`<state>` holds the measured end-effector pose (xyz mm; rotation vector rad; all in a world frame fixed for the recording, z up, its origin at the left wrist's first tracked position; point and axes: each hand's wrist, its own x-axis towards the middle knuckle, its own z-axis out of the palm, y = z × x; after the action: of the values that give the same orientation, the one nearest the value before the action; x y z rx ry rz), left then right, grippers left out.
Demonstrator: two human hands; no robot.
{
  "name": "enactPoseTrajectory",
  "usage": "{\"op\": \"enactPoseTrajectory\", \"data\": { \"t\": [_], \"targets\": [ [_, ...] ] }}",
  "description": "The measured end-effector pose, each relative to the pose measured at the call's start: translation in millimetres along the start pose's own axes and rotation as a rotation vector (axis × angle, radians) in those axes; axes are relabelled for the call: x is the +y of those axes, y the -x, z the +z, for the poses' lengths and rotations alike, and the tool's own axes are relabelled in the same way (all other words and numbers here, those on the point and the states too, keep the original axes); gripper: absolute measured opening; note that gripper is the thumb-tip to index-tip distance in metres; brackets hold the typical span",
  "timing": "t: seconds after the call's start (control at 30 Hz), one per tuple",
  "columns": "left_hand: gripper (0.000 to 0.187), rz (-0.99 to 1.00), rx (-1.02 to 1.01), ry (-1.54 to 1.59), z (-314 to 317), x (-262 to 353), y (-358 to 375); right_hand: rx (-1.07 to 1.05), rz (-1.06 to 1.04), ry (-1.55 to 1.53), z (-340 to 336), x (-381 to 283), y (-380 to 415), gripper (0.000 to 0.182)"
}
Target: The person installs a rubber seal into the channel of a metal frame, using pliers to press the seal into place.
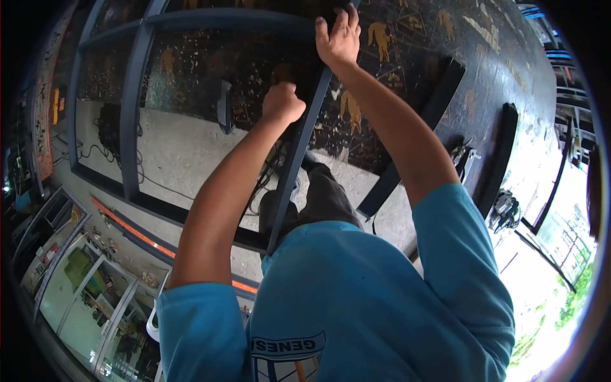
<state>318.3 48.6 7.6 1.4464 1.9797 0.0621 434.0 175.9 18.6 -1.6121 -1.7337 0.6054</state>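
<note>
A dark grey metal frame (pixel 131 121) of welded-looking bars spans the left and middle of the view, one long bar running up beside my torso. My right hand (pixel 339 41) lies on top of that bar near the upper corner, fingers stretched out and thumb apart. Inside the frame opening, my left hand (pixel 283 103) is closed in a fist, close to the long bar. What it holds, if anything, is hidden by the fingers and the dark background. A short grey metal piece (pixel 224 107) stands to the left of the fist.
A stained dark work surface (pixel 407 70) lies under the frame. To the right are dark bars (pixel 445 95), pliers-like tools (pixel 463 156) and a power tool (pixel 505 210). Cables (pixel 114 137) trail on the concrete floor (pixel 172 149). An orange bar (pixel 137 232) lies at lower left.
</note>
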Motion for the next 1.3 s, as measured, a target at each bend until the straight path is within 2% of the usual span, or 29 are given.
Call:
{"op": "enactPoseTrajectory", "data": {
  "t": [0.07, 0.13, 0.2, 0.23, 0.4, 0.47, 0.63, 0.7, 0.83, 0.9, 0.93, 1.03, 1.07, 1.13, 1.17, 1.23, 1.3],
  "targets": [
    [0.026, 0.001, 0.103, -0.032, 2.6, 5.3, 17.7, 0.024, -0.027, -0.012, -1.8, -2.7, 5.1, 0.055],
    [0.025, 0.032, 0.091, -0.026, -6.1, -3.2, 10.2, 0.021, -0.021, 0.013, -2.6, -3.3, 1.0, 0.056],
    [0.025, 0.023, -0.121, -0.085, -9.9, -9.1, 11.9, -0.022, 0.006, 0.018, -2.8, -2.7, 1.6, 0.056],
    [0.027, -0.007, -0.052, -0.098, -6.3, -4.6, 14.8, -0.026, 0.016, 0.018, -1.0, -3.4, 0.1, 0.056],
    [0.032, -0.042, 0.024, 0.027, -3.0, -6.2, 22.9, -0.03, 0.023, -0.001, -2.4, -3.0, 2.4, 0.058],
    [0.031, 0.001, -0.199, -0.176, -6.6, -12.4, 14.1, -0.033, 0.018, 0.005, -2.7, -4.4, -3.2, 0.058],
    [0.026, -0.026, -0.04, -0.132, -2.6, -0.7, 40.1, -0.051, 0.041, 0.04, -3.4, -2.4, 3.9, 0.058],
    [0.022, -0.099, -0.107, -0.063, -6.5, -6.8, 33.7, -0.062, 0.065, 0.074, -4.1, -6.7, 2.0, 0.058],
    [0.022, -0.101, -0.16, -0.088, 0.6, -10.5, 39.3, -0.046, 0.036, 0.083, -2.3, -0.5, 5.7, 0.058],
    [0.023, -0.028, 0.019, -0.065, 6.9, -9.0, 50.8, -0.052, 0.045, 0.05, -1.2, -2.6, 4.2, 0.058],
    [0.023, -0.033, 0.03, -0.066, 4.9, -13.5, 49.9, -0.052, 0.035, 0.042, 0.1, -4.5, 4.0, 0.058],
    [0.024, -0.102, -0.24, -0.093, -6.1, -20.8, 42.4, -0.069, 0.046, 0.071, -2.5, -3.6, 1.0, 0.059],
    [0.024, -0.111, -0.267, -0.095, 2.8, -23.3, 51.0, -0.086, 0.068, 0.076, 0.1, 1.0, 7.2, 0.059],
    [0.025, -0.089, 0.037, -0.007, 14.4, -19.9, 63.7, -0.04, 0.027, 0.063, 0.2, -0.2, 3.6, 0.058],
    [0.025, -0.093, 0.051, -0.007, 9.6, -20.9, 62.0, -0.024, 0.014, 0.05, -0.7, -2.6, 5.1, 0.057],
    [0.027, -0.14, -0.186, -0.085, 1.4, -24.7, 52.6, -0.028, 0.012, 0.075, 1.6, -1.1, 0.8, 0.057],
    [0.027, -0.143, -0.133, -0.077, 5.3, -26.5, 51.2, -0.047, 0.022, 0.111, 1.8, 0.0, 0.4, 0.057]
  ]
}}
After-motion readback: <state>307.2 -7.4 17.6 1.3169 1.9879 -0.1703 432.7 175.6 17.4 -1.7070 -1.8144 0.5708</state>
